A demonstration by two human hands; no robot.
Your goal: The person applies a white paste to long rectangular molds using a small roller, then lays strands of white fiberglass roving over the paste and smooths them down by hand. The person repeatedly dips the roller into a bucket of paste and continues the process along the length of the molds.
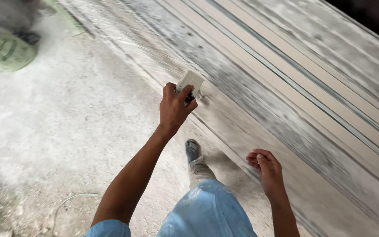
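A small flat pale rectangular block with a dark underside [190, 81] sits pinched in the left hand [174, 107], thumb on one side and fingers curled over the other, the arm stretched forward and the block lifted above the ground. What the block is made of cannot be told through the blur. It hangs just over the near edge of a long run of grey, dust-streaked boards and beige strips [286, 87] that cross the view diagonally, from upper left to lower right.

The right hand [266, 169] hangs lower, near the same near edge of the boards, its fingers curled loosely inward and holding nothing.

Between the two hands, just short of the boards, a dark shoe [192, 150] stands on the ground, with a light blue trouser leg [209, 210] rising toward the camera.

Away from the boards, the rough grey dusty ground [66, 123] spreads to the left. Well apart from the boards, at the far left corner, lies a green, rounded, blurred object [5, 50].
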